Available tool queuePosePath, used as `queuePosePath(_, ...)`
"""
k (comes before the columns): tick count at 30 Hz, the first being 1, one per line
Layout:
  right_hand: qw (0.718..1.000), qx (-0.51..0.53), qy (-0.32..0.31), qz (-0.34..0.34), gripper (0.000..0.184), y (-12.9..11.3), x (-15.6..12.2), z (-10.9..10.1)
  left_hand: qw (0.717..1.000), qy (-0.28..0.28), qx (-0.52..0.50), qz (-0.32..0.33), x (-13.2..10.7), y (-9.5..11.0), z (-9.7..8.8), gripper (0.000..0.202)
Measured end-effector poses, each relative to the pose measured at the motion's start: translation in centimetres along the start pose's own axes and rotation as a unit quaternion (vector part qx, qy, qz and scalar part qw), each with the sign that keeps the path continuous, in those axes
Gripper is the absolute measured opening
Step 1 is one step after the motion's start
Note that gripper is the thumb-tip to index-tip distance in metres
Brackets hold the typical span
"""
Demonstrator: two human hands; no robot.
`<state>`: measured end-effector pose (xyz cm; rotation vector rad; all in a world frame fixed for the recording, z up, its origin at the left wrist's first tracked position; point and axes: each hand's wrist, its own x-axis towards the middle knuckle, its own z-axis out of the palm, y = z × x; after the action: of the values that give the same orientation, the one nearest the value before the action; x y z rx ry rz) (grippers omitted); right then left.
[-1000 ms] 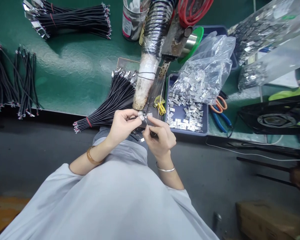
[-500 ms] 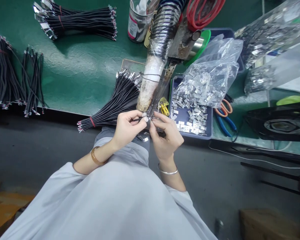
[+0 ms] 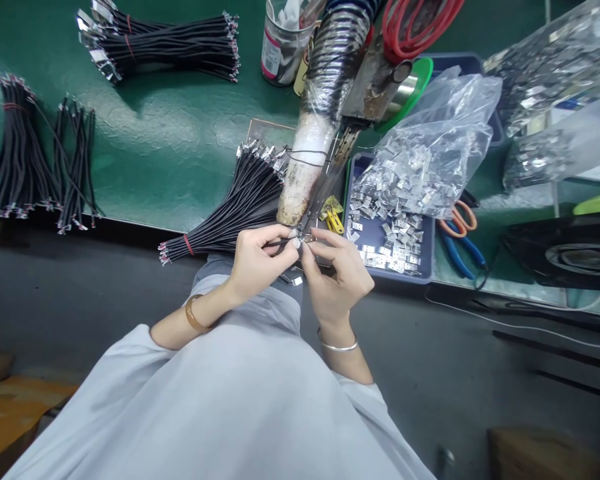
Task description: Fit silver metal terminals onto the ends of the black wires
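Note:
My left hand [image 3: 263, 260] pinches the end of a black cable between thumb and forefinger, under the soldering device's tip. Close beside it, my right hand [image 3: 337, 270] is closed in a pinch on a small metal USB connector [image 3: 308, 237], partly hidden by the fingers. The two hands almost touch. Behind my left hand lies a bundle of black cables [image 3: 235, 200], tied with a red band, with metal connectors at its far end. To the right of my hands, a blue tray [image 3: 427, 250] holds many loose metal connectors [image 3: 393, 250] and an open plastic bag of them.
A foil-and-plastic-wrapped duct [image 3: 313, 127] slants down just beyond my hands. More cable bundles [image 3: 170, 50] lie on the green table [image 3: 145, 147]. A yellow piece [image 3: 334, 220], orange-and-blue pliers [image 3: 460, 240], a clear tub [image 3: 280, 53] and a black fan [image 3: 570, 253] stand around.
The view has shifted slightly, so the table's things appear a little further right. Both hands keep their pinches at nearly the same place under the duct.

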<state>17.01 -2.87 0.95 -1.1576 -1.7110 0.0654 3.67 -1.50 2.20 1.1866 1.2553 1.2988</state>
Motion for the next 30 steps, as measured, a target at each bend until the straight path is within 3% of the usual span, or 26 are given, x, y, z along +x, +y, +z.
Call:
queuePosePath(9,0.998,-0.039,-0.018,-0.050,0.014,0.4,-0.8,-0.7,0.995,-0.047,-0.013,-0.082,-0.1,0.1,-0.4,0.015)
queuePosePath(15,0.990,-0.054,-0.071,-0.112,0.013,0.9,-0.3,-1.5,0.983,-0.124,-0.087,-0.103,0.4,0.4,-0.9,0.016)
queuePosePath(21,0.994,-0.059,-0.050,-0.073,0.013,0.4,-0.4,-0.9,0.991,-0.057,-0.078,-0.094,0.3,-0.3,-0.5,0.017)
queuePosePath(30,0.997,-0.037,-0.021,-0.066,0.015,0.3,-0.5,-0.5,0.993,-0.041,-0.072,-0.079,0.1,-0.3,-0.3,0.016)
